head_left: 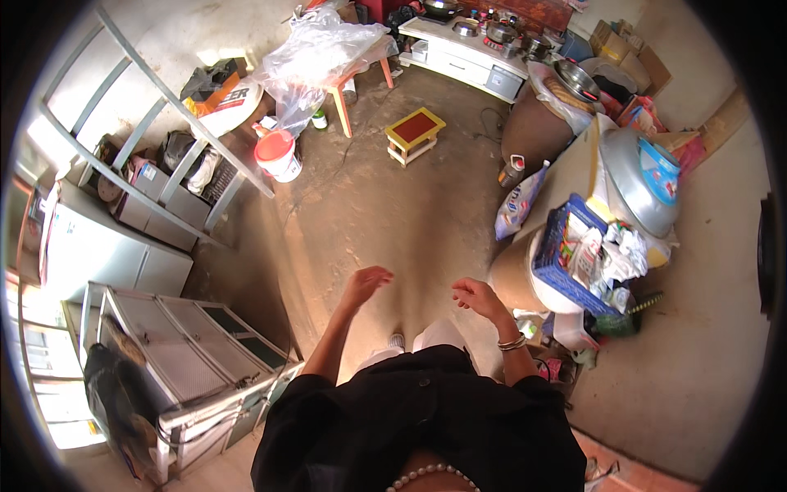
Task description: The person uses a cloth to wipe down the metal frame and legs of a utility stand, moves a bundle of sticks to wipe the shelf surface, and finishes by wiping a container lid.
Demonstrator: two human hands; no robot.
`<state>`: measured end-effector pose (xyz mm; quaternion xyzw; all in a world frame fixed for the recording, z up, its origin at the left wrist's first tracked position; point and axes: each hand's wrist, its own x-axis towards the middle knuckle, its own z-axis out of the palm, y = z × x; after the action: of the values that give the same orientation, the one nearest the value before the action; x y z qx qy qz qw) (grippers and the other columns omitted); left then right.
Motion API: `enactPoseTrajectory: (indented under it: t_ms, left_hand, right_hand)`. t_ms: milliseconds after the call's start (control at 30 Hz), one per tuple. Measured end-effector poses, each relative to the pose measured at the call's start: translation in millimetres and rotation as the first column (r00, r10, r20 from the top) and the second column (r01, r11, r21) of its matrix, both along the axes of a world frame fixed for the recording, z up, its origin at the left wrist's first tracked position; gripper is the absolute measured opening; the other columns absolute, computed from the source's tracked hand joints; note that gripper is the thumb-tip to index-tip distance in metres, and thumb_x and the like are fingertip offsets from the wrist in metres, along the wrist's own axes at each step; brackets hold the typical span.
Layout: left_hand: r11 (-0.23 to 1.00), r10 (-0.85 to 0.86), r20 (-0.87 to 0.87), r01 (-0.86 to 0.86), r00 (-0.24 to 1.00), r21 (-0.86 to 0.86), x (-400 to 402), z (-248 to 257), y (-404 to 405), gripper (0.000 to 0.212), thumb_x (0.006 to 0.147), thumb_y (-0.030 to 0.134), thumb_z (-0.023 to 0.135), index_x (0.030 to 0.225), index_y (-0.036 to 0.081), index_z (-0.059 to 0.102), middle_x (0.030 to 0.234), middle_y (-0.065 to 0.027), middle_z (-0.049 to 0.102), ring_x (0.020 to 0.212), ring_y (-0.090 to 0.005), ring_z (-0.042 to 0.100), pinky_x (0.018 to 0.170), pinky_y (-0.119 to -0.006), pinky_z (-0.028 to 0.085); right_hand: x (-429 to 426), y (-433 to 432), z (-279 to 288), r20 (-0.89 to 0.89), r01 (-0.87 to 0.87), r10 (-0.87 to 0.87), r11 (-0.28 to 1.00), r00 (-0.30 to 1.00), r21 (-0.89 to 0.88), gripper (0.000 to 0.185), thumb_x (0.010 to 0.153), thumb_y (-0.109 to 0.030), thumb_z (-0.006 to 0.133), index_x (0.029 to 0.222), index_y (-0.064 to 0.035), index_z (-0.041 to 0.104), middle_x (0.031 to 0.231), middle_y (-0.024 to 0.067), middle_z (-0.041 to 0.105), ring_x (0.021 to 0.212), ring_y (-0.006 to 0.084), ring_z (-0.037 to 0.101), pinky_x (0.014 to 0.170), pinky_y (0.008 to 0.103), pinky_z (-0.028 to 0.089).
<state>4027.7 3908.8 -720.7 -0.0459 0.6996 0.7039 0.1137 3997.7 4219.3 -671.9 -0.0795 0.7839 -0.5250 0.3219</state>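
Observation:
Both my hands are held out in front of my body above the brown floor. My left hand holds nothing, its fingers stretched loosely inward and a little blurred. To its right, my right hand is also without an object, its fingers partly curled and apart; bracelets circle that wrist. Beyond the hands, a small yellow stool with a red top stands on the floor, apart from both of them. Right of my right hand, a blue plastic crate with bags and packets in it rests on a large round container.
A metal ladder leans at the left, near a white refrigerator and a metal-framed cabinet. A white bucket with a red lid stands beyond. Along the right are a big brown jar and a patterned bag.

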Motion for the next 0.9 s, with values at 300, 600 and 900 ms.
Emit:
enactPoseTrajectory:
  t_ms: [300, 600, 900]
  left_hand:
    - [0.998, -0.057, 0.041, 0.059, 0.998, -0.033, -252.3, -70.7, -4.2, 0.022, 0.088, 0.011, 0.047, 0.095, 0.003, 0.066, 0.087, -0.0039, 0.067, 0.078, -0.0119, 0.062, 0.067, -0.026, 0.049]
    - [0.803, 0.464, 0.740, -0.584, 0.486, -0.120, -182.2, -225.3, -115.3, 0.024, 0.086, 0.025, 0.050, 0.102, 0.007, 0.052, 0.092, -0.0114, 0.063, 0.074, -0.0215, 0.061, 0.067, -0.035, 0.053]
    - [0.446, 0.538, 0.843, -0.856, 0.021, -0.263, -392.3, -237.3, -156.2, 0.011, 0.086, 0.018, 0.052, 0.090, 0.008, 0.053, 0.077, -0.0097, 0.058, 0.065, -0.0205, 0.058, 0.061, -0.036, 0.055]
  right_hand:
    - [-246.6, 10.3, -75.8, 0.103, 0.067, -0.068, 0.998, 0.992, 0.016, 0.022, 0.089, -0.017, 0.054, 0.101, 0.0003, 0.058, 0.079, 0.0069, 0.063, 0.064, 0.0114, 0.059, 0.056, 0.0233, 0.049]
    - [-487.6, -43.8, -62.5, -0.083, -0.018, 0.009, 0.994, 0.997, -0.105, 0.018, 0.089, -0.016, 0.054, 0.098, -0.0020, 0.059, 0.077, 0.0052, 0.063, 0.062, 0.0099, 0.058, 0.054, 0.0229, 0.048]
    - [-700.8, -47.8, -107.8, 0.336, 0.303, -0.239, 0.940, 0.911, -0.154, 0.018, 0.089, -0.015, 0.054, 0.100, -0.0023, 0.059, 0.081, 0.0069, 0.065, 0.066, 0.0116, 0.061, 0.059, 0.0245, 0.051]
